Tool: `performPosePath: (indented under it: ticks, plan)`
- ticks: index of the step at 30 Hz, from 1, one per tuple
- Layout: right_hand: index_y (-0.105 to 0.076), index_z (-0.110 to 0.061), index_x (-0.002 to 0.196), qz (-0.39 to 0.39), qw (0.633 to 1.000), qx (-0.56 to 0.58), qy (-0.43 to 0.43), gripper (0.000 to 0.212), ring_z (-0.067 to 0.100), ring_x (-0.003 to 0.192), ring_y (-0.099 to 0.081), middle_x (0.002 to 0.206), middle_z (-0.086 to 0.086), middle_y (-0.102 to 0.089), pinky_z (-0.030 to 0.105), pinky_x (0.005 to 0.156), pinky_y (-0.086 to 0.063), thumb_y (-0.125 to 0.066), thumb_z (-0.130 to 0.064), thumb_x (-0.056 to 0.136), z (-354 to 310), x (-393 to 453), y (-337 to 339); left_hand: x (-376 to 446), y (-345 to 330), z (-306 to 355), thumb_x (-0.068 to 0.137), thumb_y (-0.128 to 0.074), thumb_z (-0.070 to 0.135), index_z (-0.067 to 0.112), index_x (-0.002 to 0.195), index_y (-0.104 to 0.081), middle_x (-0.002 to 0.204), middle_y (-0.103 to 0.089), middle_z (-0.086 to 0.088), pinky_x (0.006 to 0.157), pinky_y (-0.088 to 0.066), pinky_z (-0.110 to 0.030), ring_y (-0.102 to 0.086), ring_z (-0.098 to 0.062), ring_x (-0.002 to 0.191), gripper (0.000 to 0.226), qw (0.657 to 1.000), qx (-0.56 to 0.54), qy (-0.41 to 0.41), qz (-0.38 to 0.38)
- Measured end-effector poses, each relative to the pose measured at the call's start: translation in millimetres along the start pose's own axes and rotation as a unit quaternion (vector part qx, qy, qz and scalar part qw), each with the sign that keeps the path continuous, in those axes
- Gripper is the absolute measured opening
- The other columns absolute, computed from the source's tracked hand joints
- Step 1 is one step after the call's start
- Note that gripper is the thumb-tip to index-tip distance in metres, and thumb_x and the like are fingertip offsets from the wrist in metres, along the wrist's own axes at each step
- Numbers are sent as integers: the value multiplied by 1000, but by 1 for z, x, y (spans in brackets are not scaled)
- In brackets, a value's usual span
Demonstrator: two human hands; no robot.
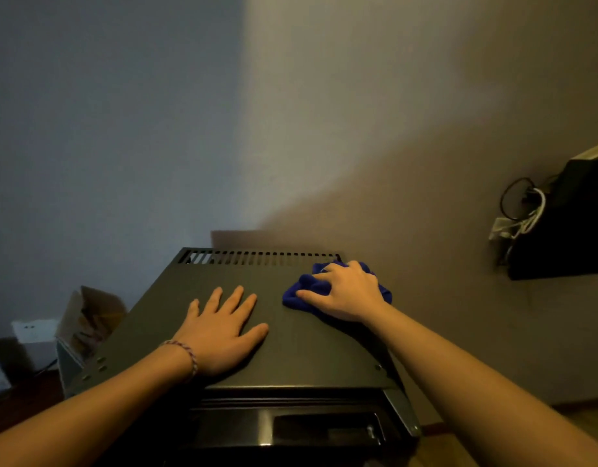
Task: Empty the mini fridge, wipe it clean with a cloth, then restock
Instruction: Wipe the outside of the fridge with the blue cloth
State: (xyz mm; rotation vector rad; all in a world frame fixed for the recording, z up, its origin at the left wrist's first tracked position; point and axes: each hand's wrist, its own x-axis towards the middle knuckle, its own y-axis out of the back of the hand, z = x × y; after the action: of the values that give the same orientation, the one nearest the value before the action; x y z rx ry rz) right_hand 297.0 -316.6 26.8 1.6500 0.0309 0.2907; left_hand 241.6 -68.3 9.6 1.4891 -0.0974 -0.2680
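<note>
left hand (220, 332) flat on fridge top (284, 345); right hand (344, 291) apparently clutching blue cloth (297, 291)

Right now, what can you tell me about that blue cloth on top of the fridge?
The deep blue, fuzzy-looking cloth lies bunched and crumpled, not folded, on the flat dark top of the black mini fridge, near its back right corner just in front of the vent slots. The right hand rests on top of it with fingers curled into the folds, covering much of it. Its edges poke out around the hand.
</note>
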Motion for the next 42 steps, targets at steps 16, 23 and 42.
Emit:
performPosePath:
  ticks: [16, 23, 42]
  plan:
    - [-55, -53, 132, 28, 994, 103, -29, 65, 27, 127, -43, 136, -13, -54, 39, 87, -41, -42, -89, 79, 31, -19, -1, 48, 14, 79, 101, -13, 60, 41, 156, 0, 165, 5, 13, 119, 6, -60, 11, -30, 152, 60, 996, -81, 3, -43]
    - [-75, -37, 106, 62, 875, 454, -156, 67, 20, 103, -68, 107, -8, -75, 38, 90, -55, -65, -84, 58, 86, 58, -49, 87, 4, 134, 96, -12, 68, 32, 158, 3, 165, 8, 10, 118, 11, -60, 17, -39, 149, 73, 992, -97, 83, -18]
    - [-62, -18, 128, 99, 693, 688, -191, 67, 23, 111, -63, 126, -1, -65, 36, 91, -51, -60, -68, 84, 103, 103, -106, 104, -7, 158, 84, -14, 83, 43, 155, 7, 164, 14, 12, 120, 4, -59, 13, -33, 151, 84, 992, 16, 127, -9]
